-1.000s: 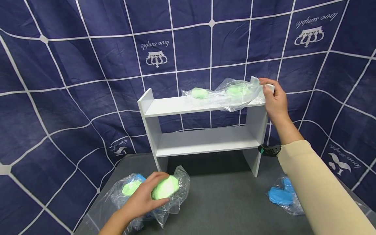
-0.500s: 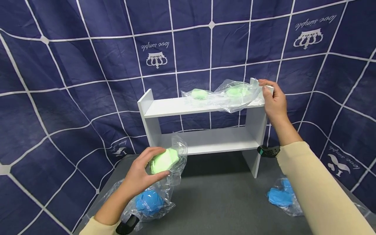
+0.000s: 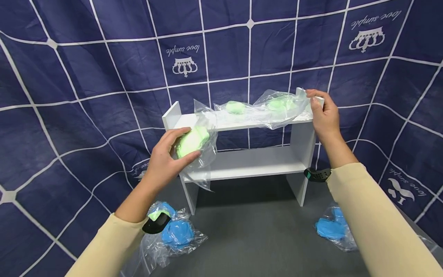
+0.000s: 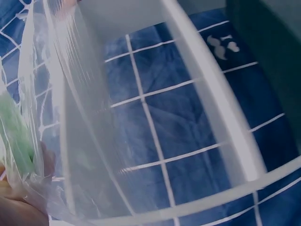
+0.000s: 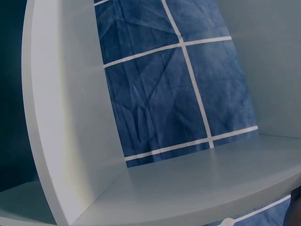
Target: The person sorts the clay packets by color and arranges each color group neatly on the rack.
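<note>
My left hand (image 3: 163, 157) grips a pale green lump in a clear plastic bag (image 3: 192, 143), thumb below and fingers above. It is raised in front of the left end of a white two-tier shelf (image 3: 256, 164), and loose plastic trails beneath it. The left wrist view has the bagged green lump (image 4: 18, 134) at its left edge, with film across the shelf. At the shelf's top right corner, my right hand (image 3: 325, 117) holds the upper end of the side panel. Two more bagged green lumps, a smaller one (image 3: 235, 107) and a larger one (image 3: 279, 104), lie on the top tier.
Bagged blue lumps (image 3: 177, 233) lie on the dark grey surface (image 3: 249, 231) at front left, with a bit of green among them. More blue bagged lumps (image 3: 330, 228) are at the right, beside my right sleeve. A navy cloth with white grid lines (image 3: 228, 50) hangs behind the shelf.
My left hand has lifted the bagged green lump from the pile at lower left up to the shelf's top tier level. The right hand keeps its hold on the side panel.
</note>
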Demonstrator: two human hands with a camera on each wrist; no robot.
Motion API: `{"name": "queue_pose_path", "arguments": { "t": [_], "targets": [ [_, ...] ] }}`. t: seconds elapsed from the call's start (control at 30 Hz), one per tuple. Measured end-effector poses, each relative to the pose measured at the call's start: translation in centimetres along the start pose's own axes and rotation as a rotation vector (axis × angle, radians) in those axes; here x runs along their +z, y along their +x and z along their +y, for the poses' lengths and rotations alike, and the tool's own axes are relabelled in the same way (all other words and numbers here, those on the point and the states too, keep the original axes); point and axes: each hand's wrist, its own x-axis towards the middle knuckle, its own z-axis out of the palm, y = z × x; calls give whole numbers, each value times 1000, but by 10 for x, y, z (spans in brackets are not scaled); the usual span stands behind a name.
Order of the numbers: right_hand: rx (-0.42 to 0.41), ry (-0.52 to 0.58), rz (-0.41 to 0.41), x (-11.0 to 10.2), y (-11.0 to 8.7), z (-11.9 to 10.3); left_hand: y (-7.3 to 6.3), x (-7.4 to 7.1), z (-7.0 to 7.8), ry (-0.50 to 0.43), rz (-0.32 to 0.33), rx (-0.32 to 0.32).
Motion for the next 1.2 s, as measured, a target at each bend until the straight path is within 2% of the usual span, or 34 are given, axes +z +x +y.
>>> {"name": "queue_pose_path", "arguments": {
  "t": [0.13, 0.3, 0.5, 0.67, 0.8, 0.97, 1.2],
  "targets": [
    [10, 1, 2, -1, 1, -1, 27, 0, 6, -29, 36, -49],
    [-12, 34, 0, 1, -5, -14, 58, 0, 9, -68, 79, -151],
    [1, 29, 13, 1, 5, 6, 87, 6, 2, -45, 93, -282],
    [3, 11, 18, 0, 6, 11, 104, 18, -5, 10, 33, -368],
    [6, 2, 23, 0, 5, 9, 117, 28, -7, 40, -10, -406],
    [9, -14, 23, -1, 4, 11, 129, 40, -3, 60, -56, -425],
    [-4, 25, 31, -1, 5, 13, 138, 58, 4, 116, -151, -421]
  ]
}}
